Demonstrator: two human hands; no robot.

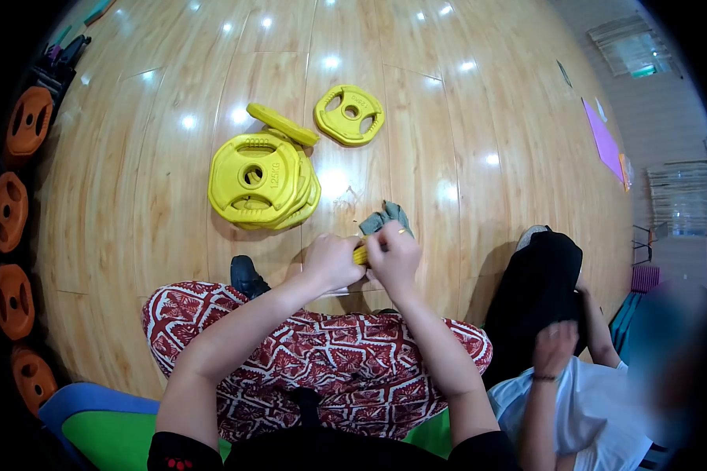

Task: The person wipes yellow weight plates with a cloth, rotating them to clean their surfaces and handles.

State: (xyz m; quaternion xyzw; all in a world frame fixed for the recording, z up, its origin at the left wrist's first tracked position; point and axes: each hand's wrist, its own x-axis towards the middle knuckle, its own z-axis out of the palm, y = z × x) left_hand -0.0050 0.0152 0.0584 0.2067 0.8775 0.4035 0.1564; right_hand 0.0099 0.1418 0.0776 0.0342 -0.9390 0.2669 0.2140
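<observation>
My left hand (335, 260) is closed on a yellow ridged piece (360, 255) that looks like a weight plate seen edge-on; most of it is hidden by my hands. Right beside it, my right hand (394, 253) is closed, with a bunched grey-green cloth (388, 217) sticking out beyond its fingers. Both hands are close together above my crossed legs. Ahead and to the left lies a stack of yellow weight plates (253, 179), the top one marked 1.25KG. One yellow plate (283, 124) leans on the stack's far side, and another plate (350, 115) lies flat on the floor.
A person in a white shirt and black trousers (538, 290) sits close on my right. Orange weight plates (12, 302) stand in a row along the left. Beneath me are green and blue mats (106, 436). A purple sheet (602, 141) lies at the far right.
</observation>
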